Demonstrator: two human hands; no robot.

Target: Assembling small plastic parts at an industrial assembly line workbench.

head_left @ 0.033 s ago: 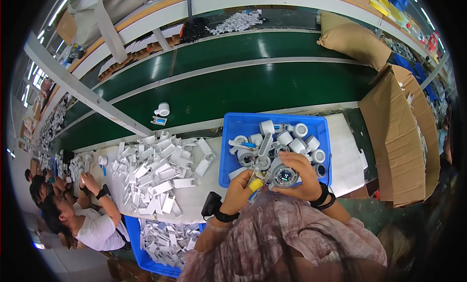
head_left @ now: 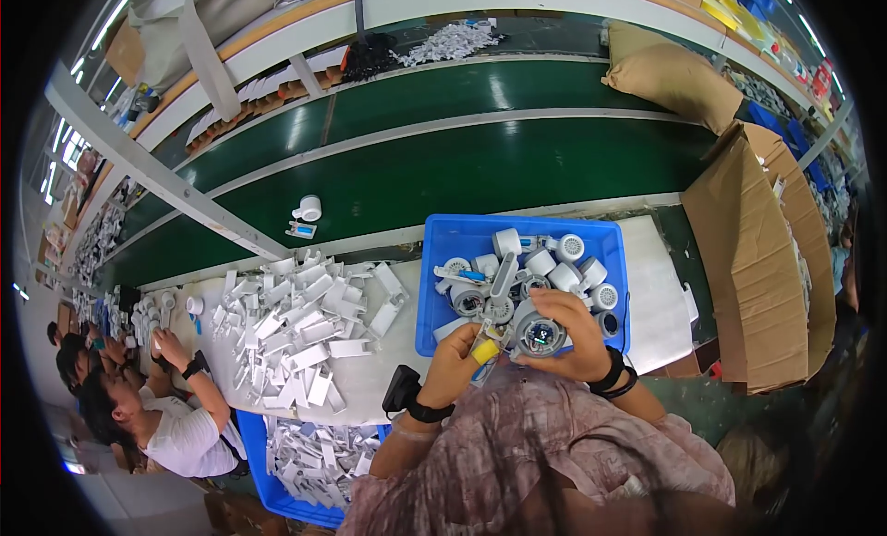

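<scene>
Left of the blue bin [head_left: 443, 286], white plastic pieces [head_left: 305, 328] lie heaped. At the bin's near rim, left hand [head_left: 455, 356] pinches a yellow-tipped tool [head_left: 484, 349]; right hand [head_left: 565, 337] curls round a round grey part [head_left: 540, 334], which might slip back into the bin.

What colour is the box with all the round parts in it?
Blue. The box shows best in the head view, just beyond the person's hands.

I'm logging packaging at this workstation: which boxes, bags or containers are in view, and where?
Blue plastic bin: before the person, rectangular, holds grey-white round parts.
Cardboard box: right of bin, brown, flaps open.
Brown padded bag: upper right, on the green conveyor.
Second blue bin: lower left, white parts.
</scene>
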